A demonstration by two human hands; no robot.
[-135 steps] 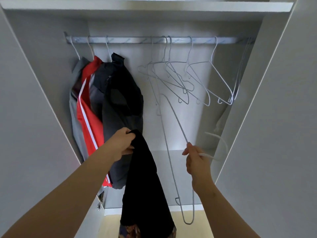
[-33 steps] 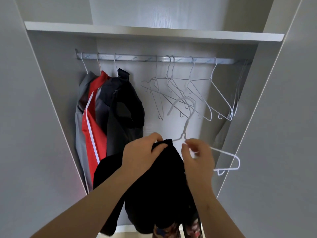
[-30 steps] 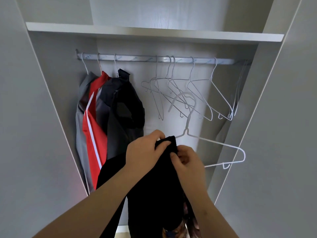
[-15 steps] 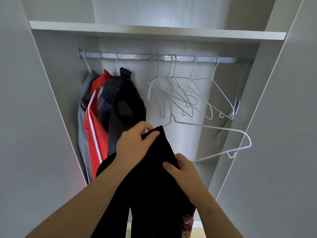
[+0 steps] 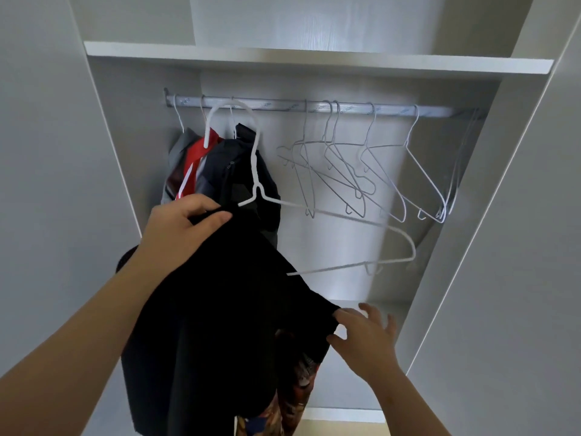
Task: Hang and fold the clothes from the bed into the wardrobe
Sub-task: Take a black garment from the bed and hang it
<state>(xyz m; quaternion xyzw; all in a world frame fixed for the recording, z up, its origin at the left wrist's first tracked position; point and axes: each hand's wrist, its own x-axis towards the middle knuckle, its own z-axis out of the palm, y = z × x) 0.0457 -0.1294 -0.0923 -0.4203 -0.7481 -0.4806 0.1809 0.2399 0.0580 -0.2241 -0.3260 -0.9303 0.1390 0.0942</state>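
Below rail (image 5: 314, 106), left end: hung jackets (image 5: 242, 174); just lower, L hand (image 5: 180, 228) grips top of black garment (image 5: 220, 309) w/ white hanger (image 5: 257, 190) partly inside, hook near rail; further right, R hand (image 5: 361, 338), fingers spread, holding nothing, at garment's edge.

Open grey wardrobe (image 5: 518, 247), white shelf (image 5: 314, 62) up top, yellowish floor (image 5: 345, 430) below

Soft even daylight, wide-angle edge bending, slight motion blur
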